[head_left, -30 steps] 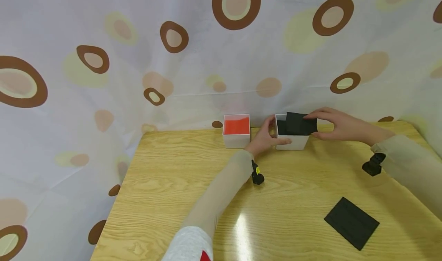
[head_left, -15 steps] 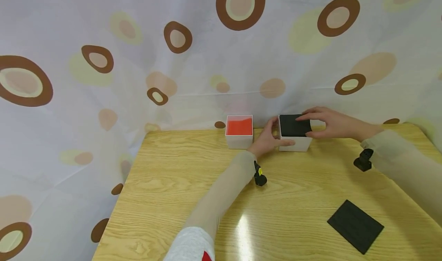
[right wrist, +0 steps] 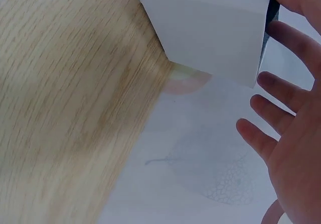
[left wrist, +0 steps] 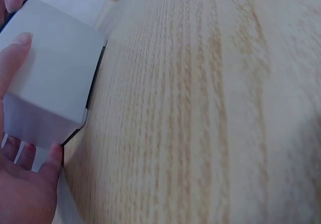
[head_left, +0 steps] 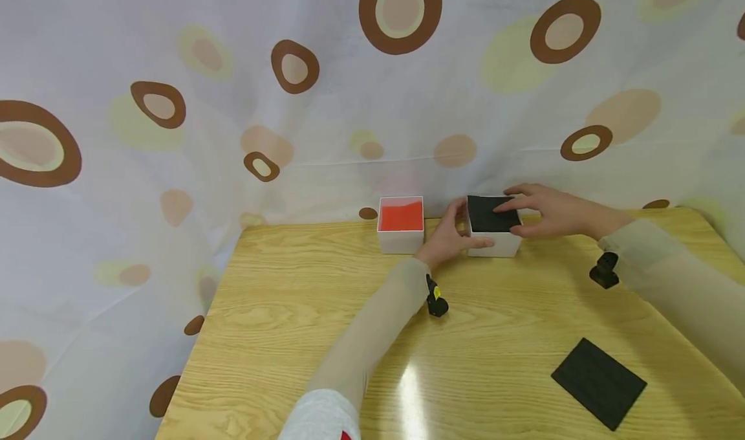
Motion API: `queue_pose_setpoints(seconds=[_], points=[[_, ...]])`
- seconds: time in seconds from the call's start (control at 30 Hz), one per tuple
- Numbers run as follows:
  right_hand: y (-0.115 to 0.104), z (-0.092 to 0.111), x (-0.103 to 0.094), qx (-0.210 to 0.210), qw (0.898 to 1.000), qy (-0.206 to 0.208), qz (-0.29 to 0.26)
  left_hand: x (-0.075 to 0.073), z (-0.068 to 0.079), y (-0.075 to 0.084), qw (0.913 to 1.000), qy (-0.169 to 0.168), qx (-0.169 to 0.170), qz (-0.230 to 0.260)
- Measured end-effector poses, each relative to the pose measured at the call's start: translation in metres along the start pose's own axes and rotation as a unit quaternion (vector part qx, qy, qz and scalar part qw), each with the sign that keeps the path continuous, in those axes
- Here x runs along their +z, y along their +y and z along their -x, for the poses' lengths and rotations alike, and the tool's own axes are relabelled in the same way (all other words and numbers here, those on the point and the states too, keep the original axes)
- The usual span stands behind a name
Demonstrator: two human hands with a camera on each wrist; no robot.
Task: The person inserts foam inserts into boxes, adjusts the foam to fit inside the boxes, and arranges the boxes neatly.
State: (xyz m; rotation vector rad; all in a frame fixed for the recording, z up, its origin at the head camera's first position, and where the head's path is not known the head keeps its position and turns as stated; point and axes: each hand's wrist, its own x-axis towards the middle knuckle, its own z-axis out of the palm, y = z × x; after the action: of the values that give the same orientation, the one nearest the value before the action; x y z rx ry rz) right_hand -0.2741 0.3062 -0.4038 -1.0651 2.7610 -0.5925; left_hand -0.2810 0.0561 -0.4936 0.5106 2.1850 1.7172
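Note:
A white box [head_left: 502, 248] stands at the table's back edge, with a flat black piece like folded cloth [head_left: 484, 216] lying across its top opening. My left hand [head_left: 447, 238] grips the box, fingers along its left side and thumb across the front; the left wrist view shows that hand [left wrist: 27, 194] around the box wall [left wrist: 60, 58]. My right hand [head_left: 547, 210] touches the black piece with extended fingers, its thumb at the right rim. In the right wrist view, that hand's [right wrist: 303, 128] thumb and index finger are at the black edge, the other fingers spread beside the box.
To the left stands a second white box [head_left: 401, 242] with a red piece [head_left: 401, 217] inside. Another black rectangular piece [head_left: 599, 383] lies flat at the front right of the wooden table [head_left: 279, 323]. A patterned curtain [head_left: 326, 123] hangs behind the table.
The black piece, held tilted above the box in my right hand, has gone down flat into its opening. My right hand has moved slightly left and loosened; my left keeps its grip.

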Motion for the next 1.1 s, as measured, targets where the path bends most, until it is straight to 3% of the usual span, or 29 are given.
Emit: queue_pose_setpoints(seconds=[0.13,0.27,0.4,0.57,0.8,1.1], points=[[-0.003,-0.003,0.005,-0.049,0.998,0.034,0.036,0.0,0.0,-0.002,0.9999,-0.004,0.006,0.013],[-0.015,-0.012,0.012,-0.125,0.986,0.085,0.069,0.0,0.001,-0.003,0.9992,-0.007,0.016,0.036],[-0.025,-0.02,0.02,-0.161,0.979,0.091,0.091,0.0,0.003,0.0,0.9989,-0.009,0.018,0.041],[-0.026,-0.02,0.024,-0.166,0.979,0.073,0.091,0.001,0.002,0.002,0.9991,-0.012,0.021,0.036],[-0.022,-0.017,0.026,-0.172,0.978,0.089,0.079,0.002,0.001,0.003,0.9995,-0.006,0.01,0.029],[-0.021,-0.014,0.024,-0.137,0.986,0.059,0.072,0.002,-0.001,0.001,0.9998,-0.004,0.011,0.016]])
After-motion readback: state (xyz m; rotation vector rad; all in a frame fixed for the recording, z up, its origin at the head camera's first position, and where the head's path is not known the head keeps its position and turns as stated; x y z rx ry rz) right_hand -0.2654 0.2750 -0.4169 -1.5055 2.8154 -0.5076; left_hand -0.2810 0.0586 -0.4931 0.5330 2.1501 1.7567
